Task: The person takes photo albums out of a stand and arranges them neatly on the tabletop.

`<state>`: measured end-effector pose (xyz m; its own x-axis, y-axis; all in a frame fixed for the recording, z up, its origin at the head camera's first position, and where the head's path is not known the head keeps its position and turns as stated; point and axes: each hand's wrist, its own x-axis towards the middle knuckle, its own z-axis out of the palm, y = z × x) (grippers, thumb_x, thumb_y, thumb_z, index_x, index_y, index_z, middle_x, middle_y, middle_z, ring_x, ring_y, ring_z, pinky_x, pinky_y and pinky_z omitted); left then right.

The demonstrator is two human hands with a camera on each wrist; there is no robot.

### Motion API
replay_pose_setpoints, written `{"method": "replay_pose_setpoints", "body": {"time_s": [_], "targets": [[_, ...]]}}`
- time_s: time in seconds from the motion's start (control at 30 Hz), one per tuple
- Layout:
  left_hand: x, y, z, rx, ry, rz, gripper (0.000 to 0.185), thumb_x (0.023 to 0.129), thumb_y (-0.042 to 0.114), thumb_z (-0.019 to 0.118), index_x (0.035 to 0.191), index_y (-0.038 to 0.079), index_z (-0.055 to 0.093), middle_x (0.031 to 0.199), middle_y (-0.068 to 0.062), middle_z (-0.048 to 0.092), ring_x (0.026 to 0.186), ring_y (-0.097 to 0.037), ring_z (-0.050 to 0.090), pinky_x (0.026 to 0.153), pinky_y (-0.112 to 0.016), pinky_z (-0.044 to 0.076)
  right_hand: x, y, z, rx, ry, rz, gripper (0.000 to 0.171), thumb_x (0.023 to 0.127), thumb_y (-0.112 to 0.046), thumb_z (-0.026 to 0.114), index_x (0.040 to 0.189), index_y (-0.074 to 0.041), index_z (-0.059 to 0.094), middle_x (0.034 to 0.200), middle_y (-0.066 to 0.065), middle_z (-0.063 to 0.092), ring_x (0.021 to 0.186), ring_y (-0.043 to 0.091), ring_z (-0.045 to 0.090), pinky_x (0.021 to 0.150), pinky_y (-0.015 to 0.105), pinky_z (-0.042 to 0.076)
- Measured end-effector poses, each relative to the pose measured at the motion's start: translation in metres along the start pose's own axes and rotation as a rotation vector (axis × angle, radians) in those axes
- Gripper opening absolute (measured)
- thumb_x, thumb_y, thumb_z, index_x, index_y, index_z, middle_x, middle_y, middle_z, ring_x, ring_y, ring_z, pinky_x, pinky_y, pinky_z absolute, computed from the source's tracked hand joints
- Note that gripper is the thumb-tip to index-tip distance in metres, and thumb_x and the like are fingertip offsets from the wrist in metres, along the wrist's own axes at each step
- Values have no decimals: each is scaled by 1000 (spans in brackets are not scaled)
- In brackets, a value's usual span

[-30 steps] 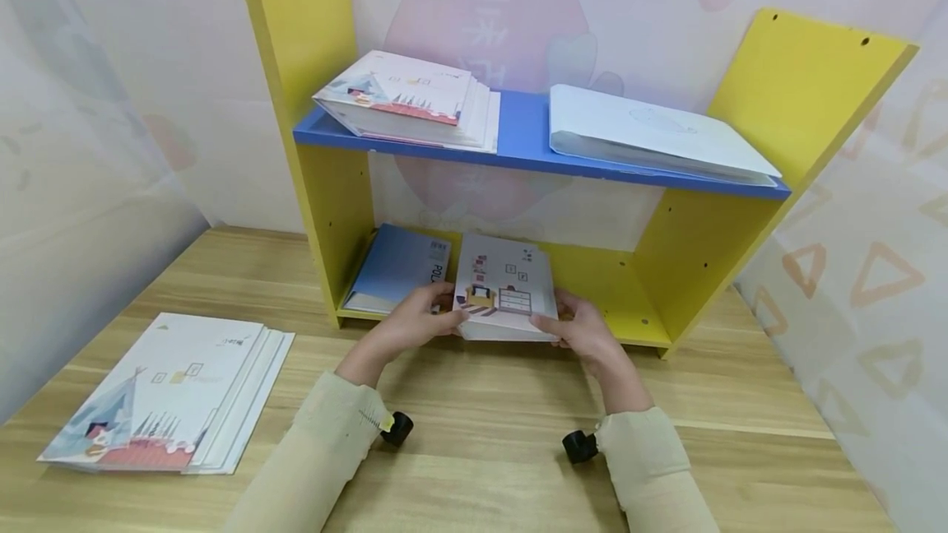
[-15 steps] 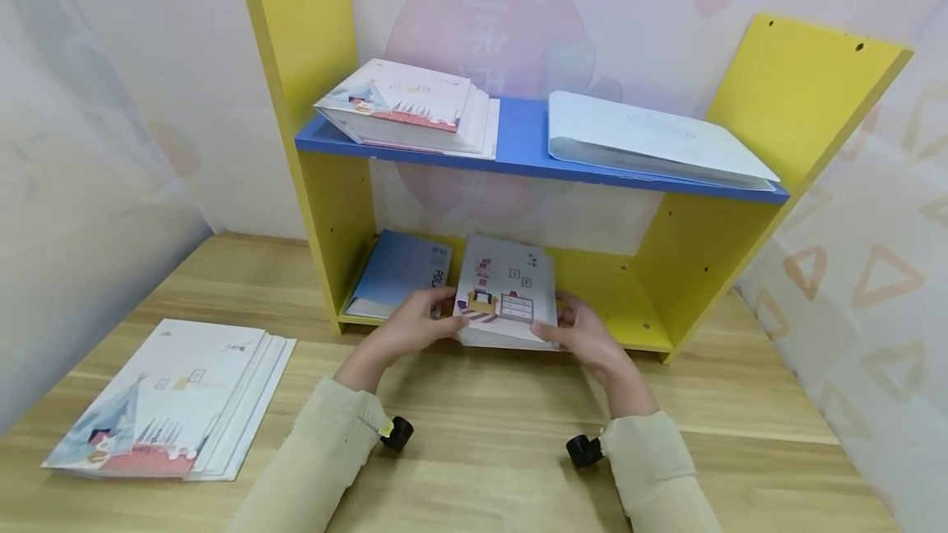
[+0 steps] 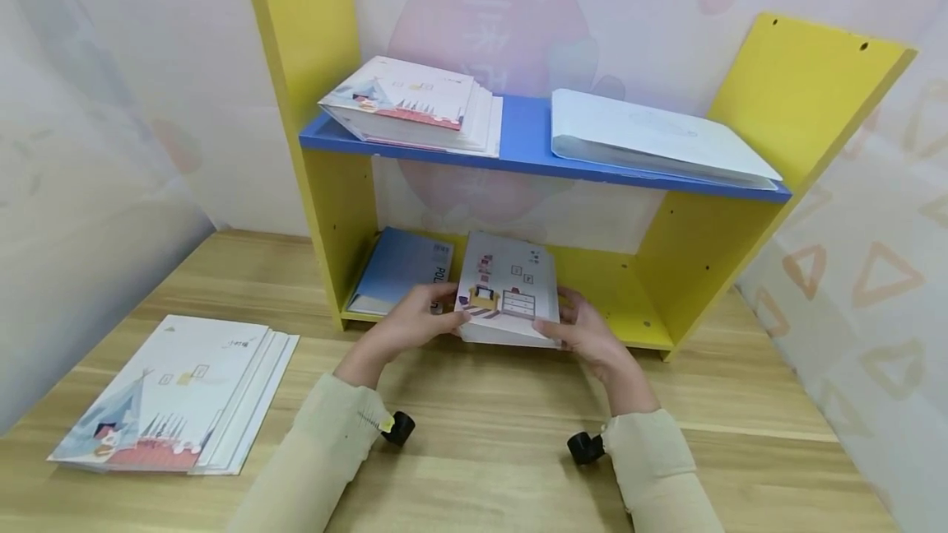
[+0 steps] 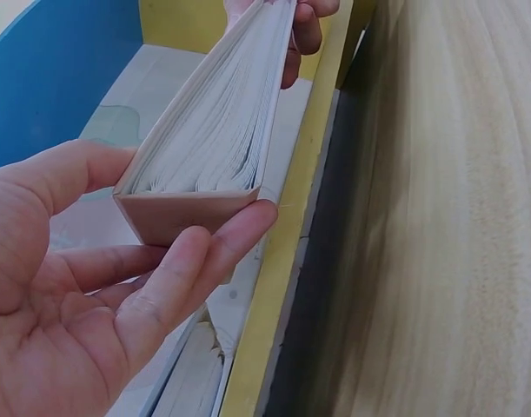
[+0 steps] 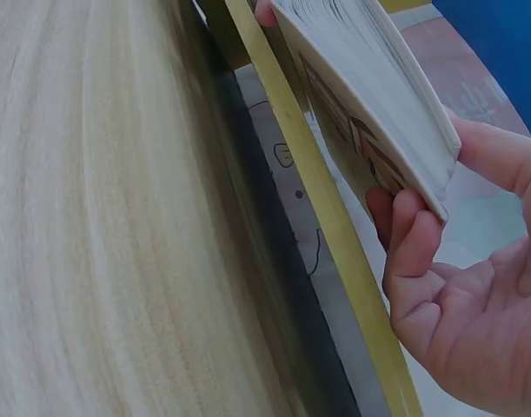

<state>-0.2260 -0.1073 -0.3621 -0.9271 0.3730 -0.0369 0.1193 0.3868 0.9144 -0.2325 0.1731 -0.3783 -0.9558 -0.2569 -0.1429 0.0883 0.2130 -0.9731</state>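
1. Gripping the book (image 3: 508,290) between our left hand (image 3: 416,321) and right hand (image 3: 585,331), we hold it over the bottom shelf (image 3: 615,290).
2. Its long axis points away from us; both hands are equally near.

Glossy paper book (image 3: 507,290), wood-grain table (image 3: 481,401)
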Motion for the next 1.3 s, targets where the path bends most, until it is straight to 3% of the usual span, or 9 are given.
{"method": "replay_pose_setpoints", "body": {"time_s": [0.3,0.5,0.73,0.93,1.07,1.3], "targets": [[2,2,3,26,1,-1,69,96,24,65,151,-4,34,148,-24,47,98,-30,72,107,-49,44,-5,-3,-5,51,-46,-26,90,93,-5,66,158,-1,4,138,33,51,91,14,68,75,32,58],[-1,2,2,23,15,-3,68,96,24,65,151,-4,35,148,-24,47,102,-24,70,107,-49,45,-7,-8,-2,38,-39,-26,90,93,-6,67,158,-2,5,139,32,52,96,13,67,81,26,55],[-4,7,-1,25,13,10,67,96,25,64,151,-3,36,149,-23,46,103,-22,69,107,-49,45,-9,-14,-1,40,-31,-24,90,93,-5,66,158,-3,4,138,32,51,94,14,68,82,27,56],[-5,11,-3,31,18,32,66,96,24,64,149,-4,38,149,-23,46,115,-27,64,110,-50,42,-10,-19,-1,48,-24,-39,90,92,-4,67,158,-4,5,137,33,51,92,16,69,81,29,58],[-5,12,-4,33,13,39,66,96,23,64,150,-4,37,150,-24,45,112,-29,66,112,-50,40,-10,-21,-2,33,-15,-40,91,92,-5,67,158,-5,5,137,32,52,93,16,70,83,29,57],[-7,16,-5,45,20,62,63,97,22,63,149,-4,39,148,-23,47,124,-31,58,108,-49,45,-14,-27,-1,27,-9,-45,92,91,-6,68,159,-6,6,137,30,53,96,17,69,85,31,56]]}}
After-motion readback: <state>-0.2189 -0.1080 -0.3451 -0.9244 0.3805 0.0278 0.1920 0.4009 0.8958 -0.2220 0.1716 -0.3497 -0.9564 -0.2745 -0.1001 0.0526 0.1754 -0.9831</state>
